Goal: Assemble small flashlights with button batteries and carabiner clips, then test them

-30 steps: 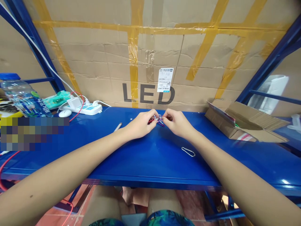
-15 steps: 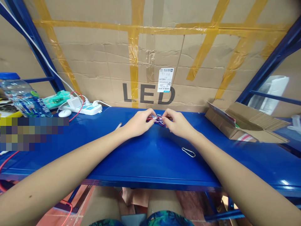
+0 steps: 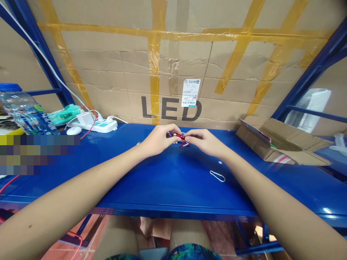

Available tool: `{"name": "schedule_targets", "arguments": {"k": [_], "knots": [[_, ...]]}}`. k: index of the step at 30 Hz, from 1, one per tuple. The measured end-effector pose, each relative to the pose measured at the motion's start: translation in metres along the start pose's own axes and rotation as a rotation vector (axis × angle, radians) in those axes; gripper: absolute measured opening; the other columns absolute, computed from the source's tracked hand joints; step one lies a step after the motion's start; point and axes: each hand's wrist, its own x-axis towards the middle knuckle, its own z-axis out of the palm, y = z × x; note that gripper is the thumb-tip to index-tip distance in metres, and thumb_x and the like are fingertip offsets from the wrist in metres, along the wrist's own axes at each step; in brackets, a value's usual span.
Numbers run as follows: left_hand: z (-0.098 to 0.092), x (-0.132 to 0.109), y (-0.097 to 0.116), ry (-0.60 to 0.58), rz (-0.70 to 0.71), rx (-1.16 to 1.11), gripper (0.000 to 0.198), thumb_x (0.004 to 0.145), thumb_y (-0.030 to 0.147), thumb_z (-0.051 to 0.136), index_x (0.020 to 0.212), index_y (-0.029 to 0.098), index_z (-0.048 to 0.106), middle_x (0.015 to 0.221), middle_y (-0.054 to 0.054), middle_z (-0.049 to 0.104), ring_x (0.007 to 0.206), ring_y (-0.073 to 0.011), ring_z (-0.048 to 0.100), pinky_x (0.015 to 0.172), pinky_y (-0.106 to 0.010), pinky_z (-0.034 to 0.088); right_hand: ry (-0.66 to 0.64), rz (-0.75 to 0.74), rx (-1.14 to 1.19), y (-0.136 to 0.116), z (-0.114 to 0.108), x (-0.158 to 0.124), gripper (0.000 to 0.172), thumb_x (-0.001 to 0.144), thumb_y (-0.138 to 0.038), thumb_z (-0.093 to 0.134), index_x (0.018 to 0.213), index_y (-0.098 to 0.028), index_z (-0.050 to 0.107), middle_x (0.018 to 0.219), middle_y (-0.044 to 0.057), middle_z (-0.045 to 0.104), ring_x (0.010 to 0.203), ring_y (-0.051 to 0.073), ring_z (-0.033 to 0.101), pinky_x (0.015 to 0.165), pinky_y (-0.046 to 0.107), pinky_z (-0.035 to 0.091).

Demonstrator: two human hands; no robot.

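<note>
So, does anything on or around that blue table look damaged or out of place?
No spill shows. The big cardboard behind the blue table looks worn: creased and patched with crisscrossing tape. The carton at right stands open, its flaps splayed unevenly. Otherwise, nothing stands out.

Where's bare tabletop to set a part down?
Blue tabletop is bare between the left forearm and the metal clip, and between the right forearm and open carton. Crowded: far left, with bottle and power strip; around the left hand and right hand, which pinch a red piece.
</note>
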Motion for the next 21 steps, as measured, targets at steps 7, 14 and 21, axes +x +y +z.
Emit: {"name": "schedule_targets", "arguments": {"k": [7, 14, 21], "knots": [[0.003, 0.0, 0.003, 0.003, 0.061, -0.115, 0.026, 0.081, 0.037, 0.073, 0.099, 0.019, 0.067, 0.105, -0.007, 0.066, 0.102, -0.0215, 0.061, 0.095, -0.039, 0.047, -0.1, 0.052, 0.148, 0.001, 0.006, -0.002, 0.023, 0.087, -0.039, 0.06, 0.08, -0.018, 0.066, 0.062, -0.001, 0.062, 0.062, 0.015, 0.06, 0.062, 0.028, 0.045], [-0.008, 0.008, 0.008, 0.016, -0.263, -0.789, 0.081, 0.091, 0.075, 0.022, 0.128, 0.012, 0.056, 0.128, -0.021, 0.064, 0.12, -0.031, 0.06, 0.095, -0.043, 0.051, -0.009, 0.036, 0.122, -0.003, 0.005, -0.003, 0.019, 0.085, -0.036, 0.064, 0.087, -0.017, 0.067, 0.049, -0.006, 0.052, 0.047, 0.013, 0.052, 0.056, 0.028, 0.041], [-0.009, 0.008, -0.002, 0.008, -0.369, -0.829, 0.084, 0.089, 0.076, 0.023, 0.131, 0.012, 0.055, 0.127, -0.022, 0.065, 0.12, -0.0334, 0.06, 0.096, -0.046, 0.051, -0.024, 0.013, 0.029, -0.009, 0.003, -0.007, 0.022, 0.089, -0.037, 0.057, 0.087, -0.018, 0.067, 0.048, -0.006, 0.05, 0.044, 0.012, 0.051, 0.053, 0.028, 0.039]]}}
